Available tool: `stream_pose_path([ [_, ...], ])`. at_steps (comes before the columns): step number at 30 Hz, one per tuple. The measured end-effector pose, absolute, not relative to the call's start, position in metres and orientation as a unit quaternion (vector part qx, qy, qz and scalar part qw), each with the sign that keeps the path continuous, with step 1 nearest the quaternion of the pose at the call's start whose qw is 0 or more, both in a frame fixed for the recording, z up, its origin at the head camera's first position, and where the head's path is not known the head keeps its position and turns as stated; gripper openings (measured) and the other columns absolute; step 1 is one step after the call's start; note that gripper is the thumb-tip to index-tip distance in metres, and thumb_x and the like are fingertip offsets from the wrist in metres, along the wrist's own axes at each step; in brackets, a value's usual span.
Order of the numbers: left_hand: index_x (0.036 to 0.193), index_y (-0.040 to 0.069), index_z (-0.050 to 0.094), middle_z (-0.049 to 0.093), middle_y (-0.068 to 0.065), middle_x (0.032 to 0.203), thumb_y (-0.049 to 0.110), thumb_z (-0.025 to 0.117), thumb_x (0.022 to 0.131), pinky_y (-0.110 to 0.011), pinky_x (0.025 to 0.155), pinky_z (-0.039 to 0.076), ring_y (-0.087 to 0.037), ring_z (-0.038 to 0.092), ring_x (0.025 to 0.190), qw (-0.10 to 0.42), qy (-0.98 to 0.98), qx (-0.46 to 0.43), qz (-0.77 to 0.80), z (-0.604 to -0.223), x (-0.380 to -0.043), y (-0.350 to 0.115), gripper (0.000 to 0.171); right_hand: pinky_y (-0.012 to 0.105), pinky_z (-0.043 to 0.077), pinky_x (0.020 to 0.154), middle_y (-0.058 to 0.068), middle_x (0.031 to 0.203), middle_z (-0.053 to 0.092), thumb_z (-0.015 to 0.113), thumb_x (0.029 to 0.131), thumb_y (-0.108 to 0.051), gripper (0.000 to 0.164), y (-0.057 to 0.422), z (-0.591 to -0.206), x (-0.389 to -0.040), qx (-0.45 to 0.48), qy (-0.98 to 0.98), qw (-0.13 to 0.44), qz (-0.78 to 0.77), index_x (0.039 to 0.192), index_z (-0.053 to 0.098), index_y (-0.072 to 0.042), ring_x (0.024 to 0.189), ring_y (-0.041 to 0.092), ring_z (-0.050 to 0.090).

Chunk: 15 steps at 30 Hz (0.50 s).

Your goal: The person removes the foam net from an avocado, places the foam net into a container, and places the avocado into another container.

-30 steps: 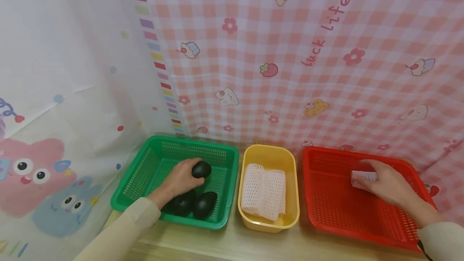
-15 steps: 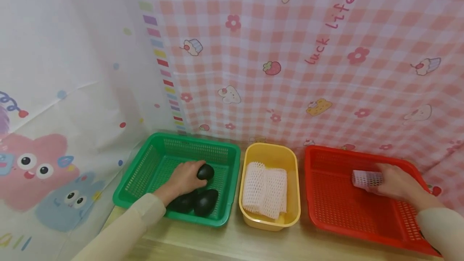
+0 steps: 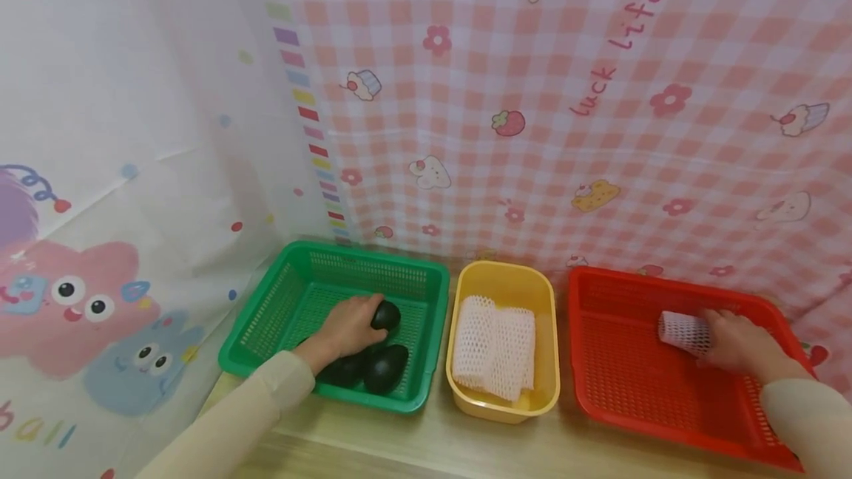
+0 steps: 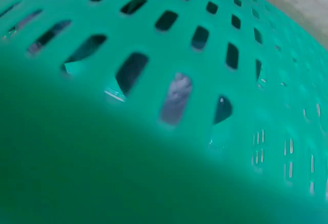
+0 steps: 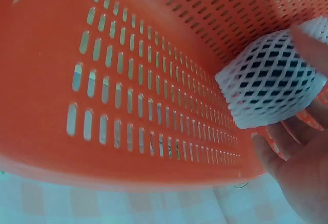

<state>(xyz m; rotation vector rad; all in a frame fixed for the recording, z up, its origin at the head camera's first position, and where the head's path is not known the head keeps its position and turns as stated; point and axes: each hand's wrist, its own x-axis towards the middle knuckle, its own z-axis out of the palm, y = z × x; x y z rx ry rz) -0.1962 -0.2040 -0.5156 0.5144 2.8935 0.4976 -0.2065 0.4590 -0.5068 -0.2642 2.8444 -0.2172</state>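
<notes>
In the head view, my left hand holds a dark avocado above the green basket's floor. Several more avocados lie below it, partly covered by my hand and forearm. Over in the red basket, my right hand is at the right end of a white foam net sleeve. The right wrist view shows something dark inside the sleeve, with my thumb over its end and the other fingers spread along its lower side. The left wrist view has only the green basket's wall.
A yellow bin stands between the green basket and the red one, with folded white foam nets in it. All three sit on a wooden table. A pink checked cloth hangs close behind.
My right hand has slid right along the foam net, uncovering more of it, and the net has tilted slightly. My left hand still holds the avocado, slightly lower. The head view has shifted a little.
</notes>
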Motion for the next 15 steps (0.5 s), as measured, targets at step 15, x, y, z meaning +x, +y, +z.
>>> stream_pose_path([
  [15,0.146,-0.003,0.054,0.067,-0.022,0.132,0.029,0.078,0.095,-0.057,0.099,0.052,-0.041,0.065,0.118,0.095,0.968,0.177,0.153,-0.524,-0.194,-0.198,0.065,0.072,0.050,0.079,0.033,0.104,0.060,0.097,0.068,-0.025,0.078,0.462,-0.511,-0.196,-0.090,0.985,0.136,-0.058,0.119,0.054,0.017,0.092,0.051,0.054],
])
